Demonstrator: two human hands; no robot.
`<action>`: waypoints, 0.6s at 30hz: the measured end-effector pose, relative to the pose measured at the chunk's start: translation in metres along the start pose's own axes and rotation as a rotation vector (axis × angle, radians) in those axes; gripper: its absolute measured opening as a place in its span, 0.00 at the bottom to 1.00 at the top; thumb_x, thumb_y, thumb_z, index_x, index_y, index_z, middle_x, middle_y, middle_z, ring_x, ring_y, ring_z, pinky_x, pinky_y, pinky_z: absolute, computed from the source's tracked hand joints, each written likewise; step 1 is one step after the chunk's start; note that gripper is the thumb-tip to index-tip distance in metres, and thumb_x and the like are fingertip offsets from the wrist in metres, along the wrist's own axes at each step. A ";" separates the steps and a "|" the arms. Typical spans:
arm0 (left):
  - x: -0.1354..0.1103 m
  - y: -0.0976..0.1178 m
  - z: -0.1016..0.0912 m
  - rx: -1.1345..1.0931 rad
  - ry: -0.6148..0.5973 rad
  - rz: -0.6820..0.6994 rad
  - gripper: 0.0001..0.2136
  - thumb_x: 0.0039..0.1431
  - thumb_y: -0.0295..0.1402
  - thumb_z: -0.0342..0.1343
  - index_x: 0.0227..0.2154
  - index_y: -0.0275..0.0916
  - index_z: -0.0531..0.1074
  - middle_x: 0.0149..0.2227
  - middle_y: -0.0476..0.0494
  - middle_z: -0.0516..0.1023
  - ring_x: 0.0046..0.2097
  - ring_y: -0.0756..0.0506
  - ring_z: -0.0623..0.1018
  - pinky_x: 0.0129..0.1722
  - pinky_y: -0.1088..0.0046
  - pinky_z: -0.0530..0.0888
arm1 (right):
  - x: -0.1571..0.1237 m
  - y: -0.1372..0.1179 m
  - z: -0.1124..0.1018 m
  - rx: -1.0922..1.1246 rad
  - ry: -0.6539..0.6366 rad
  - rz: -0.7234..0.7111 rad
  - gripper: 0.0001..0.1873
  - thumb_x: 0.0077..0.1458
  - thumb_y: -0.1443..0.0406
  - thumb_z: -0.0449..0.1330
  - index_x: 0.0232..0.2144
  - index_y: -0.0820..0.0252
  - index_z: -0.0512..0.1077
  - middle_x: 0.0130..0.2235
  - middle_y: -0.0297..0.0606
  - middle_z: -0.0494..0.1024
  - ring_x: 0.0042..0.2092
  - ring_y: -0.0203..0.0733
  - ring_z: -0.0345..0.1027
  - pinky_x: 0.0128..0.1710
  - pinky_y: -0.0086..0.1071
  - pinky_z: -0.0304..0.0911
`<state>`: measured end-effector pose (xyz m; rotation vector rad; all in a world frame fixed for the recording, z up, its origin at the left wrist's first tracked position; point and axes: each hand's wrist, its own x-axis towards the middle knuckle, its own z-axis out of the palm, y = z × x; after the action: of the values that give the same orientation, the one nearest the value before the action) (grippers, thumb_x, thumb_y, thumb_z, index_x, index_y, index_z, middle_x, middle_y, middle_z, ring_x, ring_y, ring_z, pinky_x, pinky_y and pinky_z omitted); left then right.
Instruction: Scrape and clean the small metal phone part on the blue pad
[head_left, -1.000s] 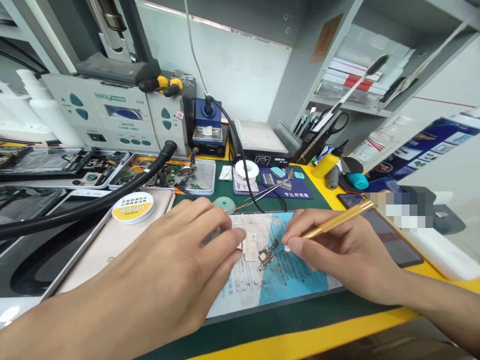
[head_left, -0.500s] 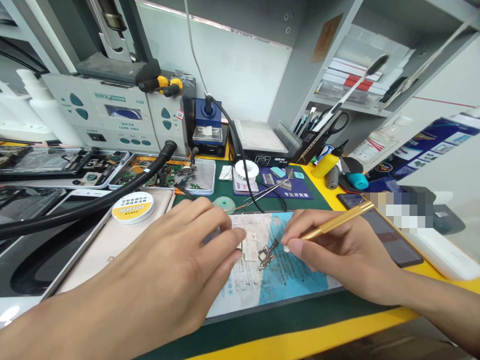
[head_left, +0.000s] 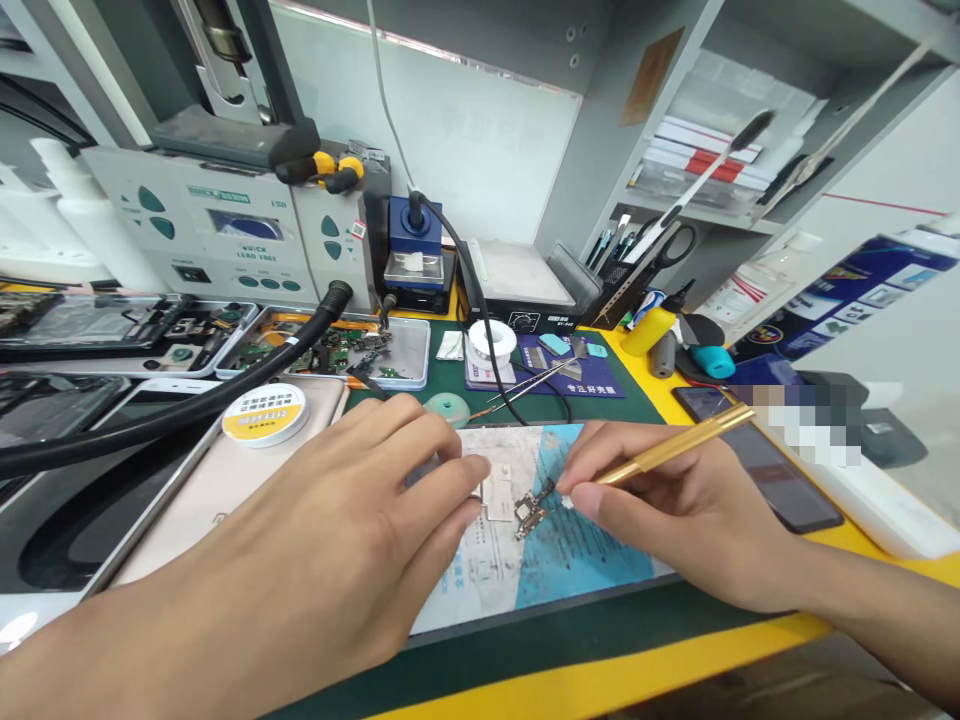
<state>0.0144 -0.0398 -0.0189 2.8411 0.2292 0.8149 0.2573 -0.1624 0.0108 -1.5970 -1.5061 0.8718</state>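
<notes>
My right hand (head_left: 667, 510) grips a slim gold pen-shaped tool (head_left: 667, 450), its handle slanting up to the right. The tool's tip is mostly behind my fingers; a small whitish bit shows by the thumb. Just left of those fingertips, a small circuit board (head_left: 531, 510) rests on the printed work mat (head_left: 577, 570). My left hand (head_left: 367, 510) is closed, with thumb and forefinger pinched beside a flat pale plate (head_left: 499, 495) next to the board. What lies between the left fingertips is mostly hidden.
Behind the mat are tweezers (head_left: 536, 382), a solder spool (head_left: 491, 342) and a tray of circuit boards (head_left: 409, 350). A black hose (head_left: 225, 400) crosses the left side, over a phone (head_left: 187, 480) with a round tin (head_left: 266, 415). Another phone (head_left: 780, 470) lies right.
My right hand and the gold tool have shifted very slightly left, closer to the circuit board. The left hand keeps its pinch in nearly the same place.
</notes>
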 end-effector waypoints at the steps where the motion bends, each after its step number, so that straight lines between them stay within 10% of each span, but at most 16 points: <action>1: 0.000 0.000 0.000 -0.003 0.002 -0.002 0.09 0.74 0.28 0.53 0.47 0.38 0.78 0.42 0.42 0.75 0.43 0.40 0.72 0.40 0.58 0.69 | 0.000 0.000 0.000 -0.001 -0.002 -0.005 0.10 0.62 0.60 0.67 0.31 0.61 0.80 0.30 0.42 0.78 0.27 0.37 0.63 0.21 0.30 0.55; 18: 0.001 -0.001 0.001 -0.002 -0.005 0.006 0.09 0.74 0.28 0.53 0.48 0.39 0.77 0.42 0.42 0.75 0.43 0.40 0.71 0.40 0.58 0.68 | -0.001 0.002 0.001 0.084 -0.057 -0.012 0.09 0.64 0.60 0.68 0.35 0.61 0.81 0.30 0.38 0.76 0.23 0.32 0.58 0.19 0.27 0.53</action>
<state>0.0157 -0.0390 -0.0190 2.8434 0.2190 0.8089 0.2570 -0.1636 0.0082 -1.5127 -1.4968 0.9684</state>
